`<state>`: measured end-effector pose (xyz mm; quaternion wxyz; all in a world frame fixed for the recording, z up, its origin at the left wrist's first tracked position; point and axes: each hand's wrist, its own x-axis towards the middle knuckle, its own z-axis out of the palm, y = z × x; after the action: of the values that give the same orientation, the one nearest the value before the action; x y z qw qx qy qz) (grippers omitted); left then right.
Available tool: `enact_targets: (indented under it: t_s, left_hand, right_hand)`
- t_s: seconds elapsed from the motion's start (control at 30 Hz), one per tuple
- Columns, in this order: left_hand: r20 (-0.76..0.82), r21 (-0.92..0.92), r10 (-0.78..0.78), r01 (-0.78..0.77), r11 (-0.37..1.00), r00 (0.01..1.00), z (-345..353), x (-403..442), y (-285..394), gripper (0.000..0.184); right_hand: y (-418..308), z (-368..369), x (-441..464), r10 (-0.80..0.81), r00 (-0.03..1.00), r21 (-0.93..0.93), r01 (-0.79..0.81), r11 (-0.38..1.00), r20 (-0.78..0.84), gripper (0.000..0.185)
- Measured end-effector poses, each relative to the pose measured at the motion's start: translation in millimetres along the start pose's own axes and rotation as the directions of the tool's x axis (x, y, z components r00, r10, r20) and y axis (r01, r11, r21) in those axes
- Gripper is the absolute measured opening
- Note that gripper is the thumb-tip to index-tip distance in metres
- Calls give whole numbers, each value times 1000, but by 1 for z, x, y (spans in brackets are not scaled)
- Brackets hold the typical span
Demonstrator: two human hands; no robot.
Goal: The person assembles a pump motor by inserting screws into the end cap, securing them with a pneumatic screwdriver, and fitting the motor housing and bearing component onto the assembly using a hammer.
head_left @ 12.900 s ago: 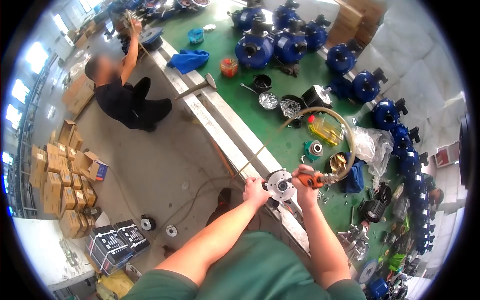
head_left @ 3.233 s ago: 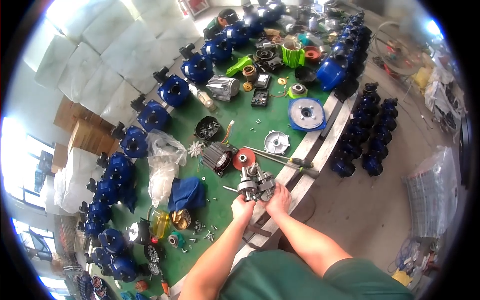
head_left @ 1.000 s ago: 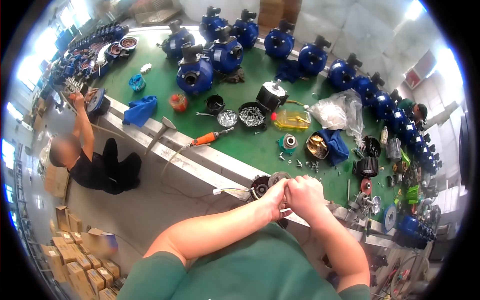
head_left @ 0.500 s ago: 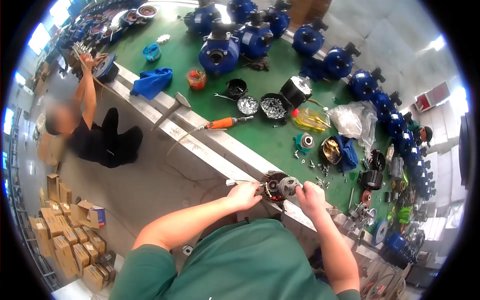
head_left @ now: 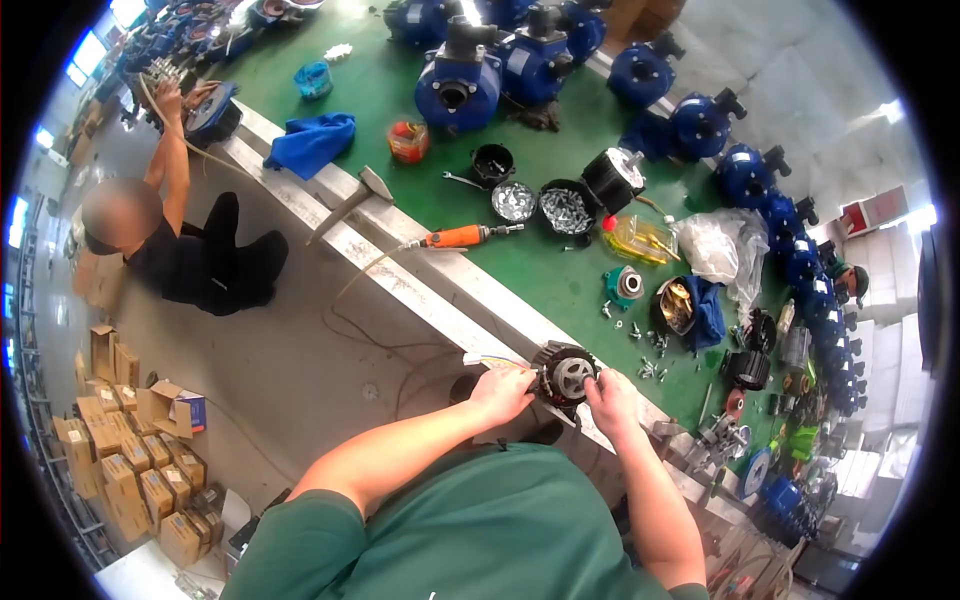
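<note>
A dark finned motor housing (head_left: 549, 356) sits on the white bench edge in front of me, its round opening facing up. A round grey metal end cover (head_left: 574, 378) with spoke-like openings lies over that opening; whether it is fully seated I cannot tell. My left hand (head_left: 502, 396) is closed on the housing's left side, beside white-tipped wires (head_left: 490, 360). From the right, my right hand (head_left: 612, 402) grips the end cover's edge with thumb and fingers.
An orange power tool (head_left: 455, 237) and a hammer (head_left: 358, 200) lie along the bench edge. Bowls of bolts (head_left: 566, 208), a yellow-liquid bottle (head_left: 640, 240) and loose screws (head_left: 655, 360) are on the green top. Blue pumps (head_left: 458, 92) line the back. Another person (head_left: 190, 240) works at left.
My right hand has brought the grey end cover leftward, from the housing's right side to over its opening. My left hand stays at the housing. The view has shifted slightly.
</note>
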<state>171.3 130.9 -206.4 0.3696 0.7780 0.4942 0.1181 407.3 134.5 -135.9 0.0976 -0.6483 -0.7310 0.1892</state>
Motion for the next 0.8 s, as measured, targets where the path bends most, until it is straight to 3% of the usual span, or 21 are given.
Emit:
enact_targets:
  t_s: [0.23,0.37,0.6,0.8]
  left_hand:
    - [-60,-1,34,-34,999,998,5,1,-4,35]
    - [-85,-6,62,-63,998,994,7,1,-5,34]
    - [-60,-19,56,-57,998,997,9,1,-8,34]
    - [-75,-45,63,-67,997,995,11,1,-11,30]
  right_hand:
    - [-18,-14,8,-195,979,-122,202,972,63,19]
    - [-28,-21,14,-219,968,-178,238,955,124,18]
    - [-7,-22,11,-92,985,-164,116,980,145,23]
    - [-22,-18,7,-117,970,-247,169,954,213,27]
